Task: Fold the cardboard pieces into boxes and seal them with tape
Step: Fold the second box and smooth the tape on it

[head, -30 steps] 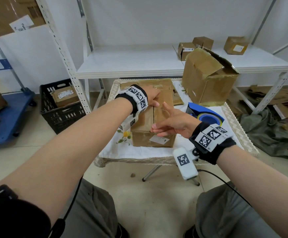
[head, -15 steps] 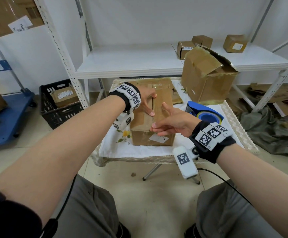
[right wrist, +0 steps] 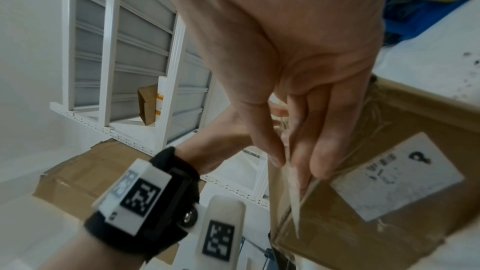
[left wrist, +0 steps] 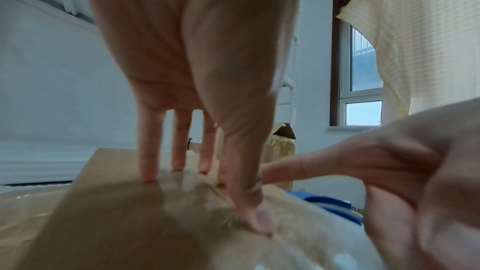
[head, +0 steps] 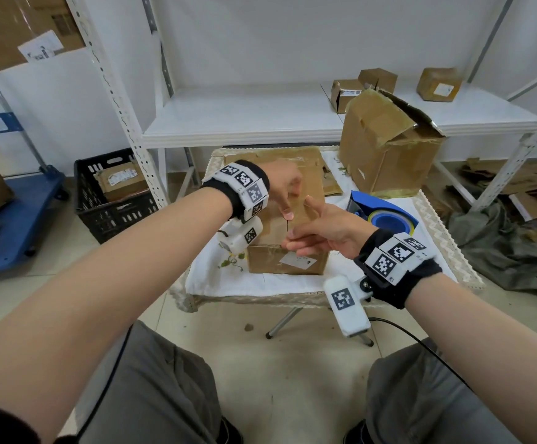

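A brown cardboard box (head: 310, 169) with a white label (head: 297, 261) on its near face stands on the small cloth-covered table (head: 260, 285). Its top flaps are folded down and meet in a seam. My left hand (head: 289, 200) rests on the top, with straight fingers (left wrist: 148, 161) and the thumb (left wrist: 257, 219) pressing on the glossy taped seam. My right hand (head: 308, 230) lies at the near top edge, its straight fingers (right wrist: 322, 151) against the flap edge and the thumb raised. A blue tape dispenser (head: 385, 213) sits just right of the box.
A larger open box (head: 382, 149) stands at the table's far right. Behind is a white shelf (head: 244, 116) with small boxes (head: 376, 80). A black crate (head: 113, 206) and a blue cart (head: 17, 219) are on the left. Flattened cardboard (head: 516, 181) lies on the floor at right.
My left hand has slid along the top seam from the far end toward me. The right hand has stayed at the near edge.
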Tool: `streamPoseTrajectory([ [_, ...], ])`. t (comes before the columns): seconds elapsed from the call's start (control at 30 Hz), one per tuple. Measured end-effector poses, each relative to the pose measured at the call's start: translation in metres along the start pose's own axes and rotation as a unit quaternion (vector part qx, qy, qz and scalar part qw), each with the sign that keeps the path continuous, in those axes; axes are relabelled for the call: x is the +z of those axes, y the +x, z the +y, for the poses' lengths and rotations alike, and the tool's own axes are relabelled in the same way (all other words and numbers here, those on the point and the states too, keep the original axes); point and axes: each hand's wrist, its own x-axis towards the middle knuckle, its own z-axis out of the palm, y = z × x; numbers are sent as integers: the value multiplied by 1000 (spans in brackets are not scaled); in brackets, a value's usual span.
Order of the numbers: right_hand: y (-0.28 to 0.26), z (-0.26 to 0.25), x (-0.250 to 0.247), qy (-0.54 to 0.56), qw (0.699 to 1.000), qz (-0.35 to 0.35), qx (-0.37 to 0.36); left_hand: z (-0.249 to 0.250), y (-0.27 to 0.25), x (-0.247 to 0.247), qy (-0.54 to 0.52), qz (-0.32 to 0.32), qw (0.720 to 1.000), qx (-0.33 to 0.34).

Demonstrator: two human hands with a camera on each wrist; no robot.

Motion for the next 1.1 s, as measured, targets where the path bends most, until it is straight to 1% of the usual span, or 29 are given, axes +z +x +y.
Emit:
streamPoseTrajectory([
  [0.07,0,2,2,0,1000,4,-8,-6,-6,6,-16,24,999,25],
  [0.13,-1,3,4,-8,1000,6,-20,-10,-11,8,-23,25,999,35],
  [0.3,-1,5,6,-17,999,13,-41,-3,-15,1,-2,-8,1000,30],
  [0.43,-4,4,2,-14,999,19,-42,1,-12,0,-9,9,1000,19],
  [0.6,-3,-3,-6,0,1000,17,-22,2,-13,-1,-12,21,1000,1],
  [0.8,-2,-2,-1,19,1000,3,-3,11,-11,-2,11,-20,1000,-2],
  [0.9,-2,-4,-2,12,1000,-11,5,13,-10,-1,28,-27,999,5],
  [1.0,-4,-5,-5,19,999,-28,12,19,-13,-1,65,-5,998,12],
  [1.1,-6,-3,-5,28,999,-18,16,24,-12,-1,87,8,996,8],
])
